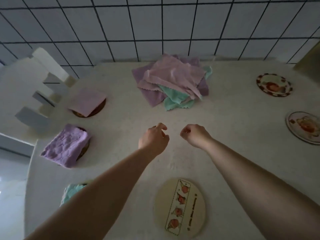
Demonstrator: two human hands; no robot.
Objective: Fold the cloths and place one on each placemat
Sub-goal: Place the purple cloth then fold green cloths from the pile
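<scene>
A loose pile of pink, purple and teal cloths [173,82] lies at the back middle of the table. On the left, a folded pink cloth [86,101] covers one round placemat, a folded purple cloth [66,146] covers another, and a teal cloth [71,192] shows beside my left forearm. Bare round placemats lie near the front [195,208], at far right [292,123] and back right [261,80]. My left hand [154,138] and my right hand [194,135] hover over the table centre, short of the pile, fingers loosely curled, holding nothing.
A tiled wall [155,28] rises behind the table. White chair parts [43,80] stand at the table's left edge. A dark object [310,59] sits at the back right corner.
</scene>
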